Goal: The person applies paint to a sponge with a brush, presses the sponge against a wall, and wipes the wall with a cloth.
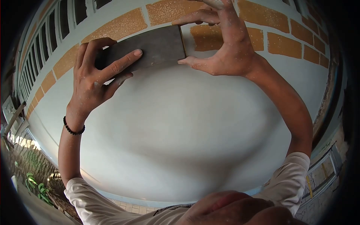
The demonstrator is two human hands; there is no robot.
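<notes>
Dark grey, the block (159,47) lies against the pale wall (168,112), slightly tilted, its right end higher, over the lower edge of the orange bricks (284,45). The left hand (89,77) is partly closed around the block's left end, index finger laid across its face and thumb near the lower edge. A black bracelet (72,130) circles that wrist. The right hand (236,54) is spread wide, with thumb tip and a fingertip at the right end's lower and upper corners; whether they press is unclear. White bars (58,23) stand at upper left.
</notes>
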